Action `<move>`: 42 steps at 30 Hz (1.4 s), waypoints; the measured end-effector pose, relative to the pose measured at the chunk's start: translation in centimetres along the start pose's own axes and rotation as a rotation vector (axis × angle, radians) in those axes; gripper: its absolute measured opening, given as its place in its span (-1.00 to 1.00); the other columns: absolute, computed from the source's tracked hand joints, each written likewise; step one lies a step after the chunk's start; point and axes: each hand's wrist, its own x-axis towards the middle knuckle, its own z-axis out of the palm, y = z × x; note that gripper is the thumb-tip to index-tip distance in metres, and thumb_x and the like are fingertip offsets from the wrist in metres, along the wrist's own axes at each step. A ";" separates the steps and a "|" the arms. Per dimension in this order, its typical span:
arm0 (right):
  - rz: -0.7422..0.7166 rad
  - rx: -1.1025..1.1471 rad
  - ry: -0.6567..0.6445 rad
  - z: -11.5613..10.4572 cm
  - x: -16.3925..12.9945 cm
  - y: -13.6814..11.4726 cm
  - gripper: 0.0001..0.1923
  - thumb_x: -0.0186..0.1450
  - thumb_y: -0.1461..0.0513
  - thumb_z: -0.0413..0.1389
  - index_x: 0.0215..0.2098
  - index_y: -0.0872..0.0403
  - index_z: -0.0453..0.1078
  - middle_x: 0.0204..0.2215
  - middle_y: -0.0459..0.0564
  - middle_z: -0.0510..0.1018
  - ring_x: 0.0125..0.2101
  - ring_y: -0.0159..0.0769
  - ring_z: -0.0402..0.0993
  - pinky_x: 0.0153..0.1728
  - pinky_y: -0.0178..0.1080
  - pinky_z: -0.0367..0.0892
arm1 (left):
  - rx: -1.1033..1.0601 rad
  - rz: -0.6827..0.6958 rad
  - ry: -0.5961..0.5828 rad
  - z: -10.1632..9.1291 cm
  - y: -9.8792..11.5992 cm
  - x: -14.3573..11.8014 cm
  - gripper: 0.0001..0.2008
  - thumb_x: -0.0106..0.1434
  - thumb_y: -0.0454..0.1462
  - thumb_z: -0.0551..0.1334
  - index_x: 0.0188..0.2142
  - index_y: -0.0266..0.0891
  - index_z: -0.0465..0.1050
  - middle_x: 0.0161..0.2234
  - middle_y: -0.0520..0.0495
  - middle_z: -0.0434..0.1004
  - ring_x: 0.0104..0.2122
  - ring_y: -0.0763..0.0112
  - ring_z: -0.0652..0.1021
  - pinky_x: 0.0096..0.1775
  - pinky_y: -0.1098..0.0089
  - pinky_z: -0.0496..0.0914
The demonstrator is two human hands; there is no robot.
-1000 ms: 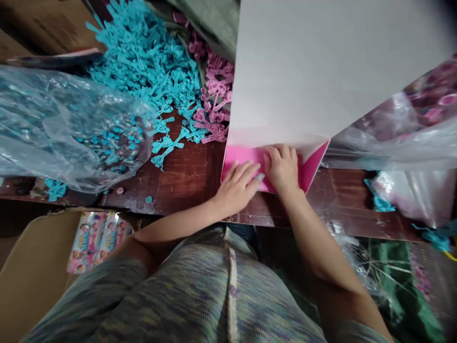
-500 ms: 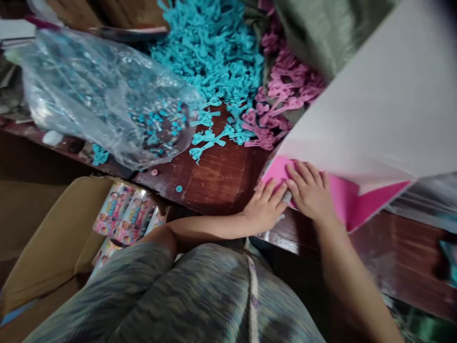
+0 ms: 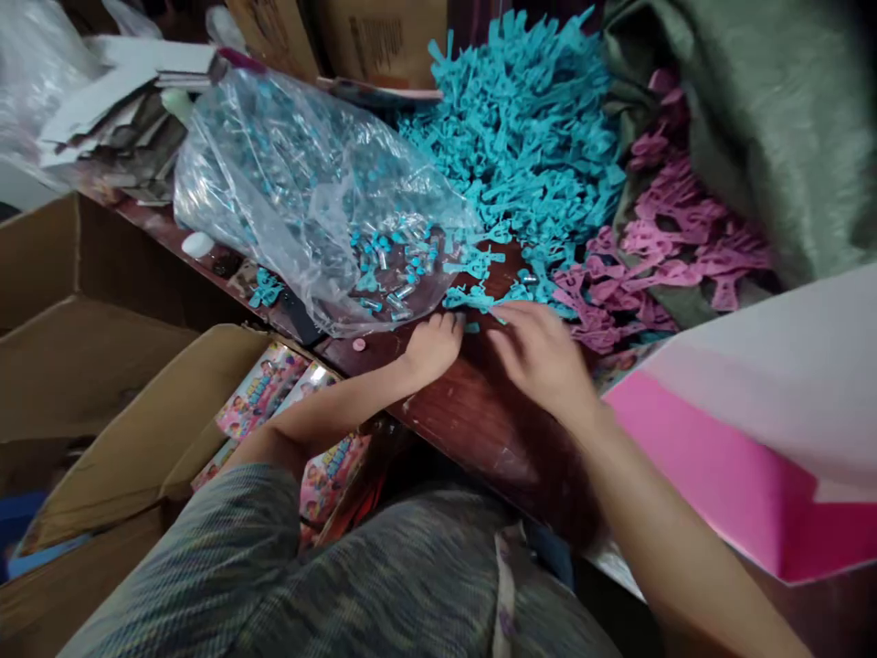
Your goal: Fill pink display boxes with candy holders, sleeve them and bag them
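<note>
My left hand (image 3: 433,345) rests on the dark wooden table (image 3: 472,411), fingertips against loose teal plastic pieces (image 3: 472,294) at the mouth of a clear plastic bag (image 3: 301,196). My right hand (image 3: 541,352), slightly blurred, hovers just beside it with fingers spread, near the edge of the big teal pile (image 3: 527,146) and the pink pile (image 3: 658,265). Neither hand visibly holds anything. A pink-and-white folded card box (image 3: 740,448) lies to the right, apart from both hands.
An open cardboard carton (image 3: 137,448) with colourful printed packs (image 3: 264,388) sits below the table's left edge. Stacked card and paper (image 3: 123,100) lie at far left. Green cloth (image 3: 760,110) covers the back right. A small pink cap (image 3: 358,344) lies near the table edge.
Both hands left the pink box and moved left to the teal pieces by the bag. The view swung left, so the box now sits at the right.
</note>
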 end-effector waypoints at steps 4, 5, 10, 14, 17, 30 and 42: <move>-0.077 -0.042 -0.522 9.6 10.1 -1.1 -0.50 0.51 0.37 -0.09 0.32 0.01 0.43 0.27 0.14 0.49 0.25 -0.04 0.39 0.20 0.00 0.42 | -0.020 0.178 -0.009 1.2 0.1 -2.5 -0.69 0.50 -0.40 0.11 0.08 -0.33 0.59 -0.01 -0.31 0.61 -0.02 0.08 0.59 -0.10 0.19 0.54; -0.063 -0.070 -0.580 11.5 11.8 -1.1 -0.49 0.50 0.39 -0.10 0.30 0.05 0.44 0.28 0.17 0.48 0.24 0.00 0.38 0.15 0.02 0.44 | -0.026 0.217 -0.008 1.3 0.0 -3.3 -0.71 0.50 -0.38 0.13 0.06 -0.28 0.60 0.01 -0.28 0.61 -0.02 0.11 0.58 -0.09 0.20 0.53; 0.026 -0.096 -0.612 15.4 14.0 0.0 -0.58 0.52 0.35 -0.10 0.23 0.17 0.45 0.23 0.32 0.46 0.21 0.14 0.34 0.07 0.09 0.42 | -0.123 0.334 0.021 1.6 -3.8 -6.0 -0.76 0.50 -0.34 0.18 0.04 -0.18 0.59 0.34 -0.18 0.42 0.25 0.11 0.50 0.23 0.15 0.47; 0.030 -0.053 -0.637 14.4 12.7 1.8 -0.73 0.52 0.29 0.00 0.08 0.08 0.50 0.11 0.20 0.57 0.16 0.05 0.35 0.13 0.08 0.35 | -0.407 0.319 -0.028 1.8 -6.0 -6.1 -0.70 0.40 -0.44 0.18 0.05 -0.23 0.55 0.32 -0.19 0.46 0.30 0.24 0.49 0.31 0.25 0.43; 0.030 -0.023 -0.645 14.3 12.5 2.1 -0.78 0.50 0.26 0.10 0.06 0.07 0.50 0.10 0.17 0.59 0.14 0.03 0.36 0.16 0.08 0.33 | -0.415 0.151 -0.019 1.8 -4.6 -4.5 -0.70 0.43 -0.22 0.28 0.08 -0.34 0.50 0.09 -0.31 0.59 0.10 0.07 0.61 0.19 0.10 0.52; 0.050 0.280 -0.299 5.8 7.9 0.9 -0.63 0.58 0.14 0.04 0.29 -0.07 0.46 0.14 0.08 0.58 0.11 -0.15 0.54 0.17 -0.07 0.45 | -0.863 0.026 0.102 -1.8 -8.4 -5.3 -0.79 0.36 -0.35 0.18 -0.04 -0.25 0.50 -0.13 -0.13 0.59 -0.14 0.25 0.58 -0.05 0.28 0.53; 0.046 0.290 -0.345 -0.5 0.5 -2.3 -0.68 0.56 0.04 0.09 0.14 -0.08 0.57 0.03 0.01 0.71 0.00 -0.17 0.69 0.08 -0.11 0.62 | -1.251 0.235 -0.024 -3.8 -5.8 -4.9 -0.74 0.47 -0.19 0.22 -0.23 -0.26 0.67 -0.31 -0.08 0.70 -0.30 0.36 0.64 -0.20 0.41 0.51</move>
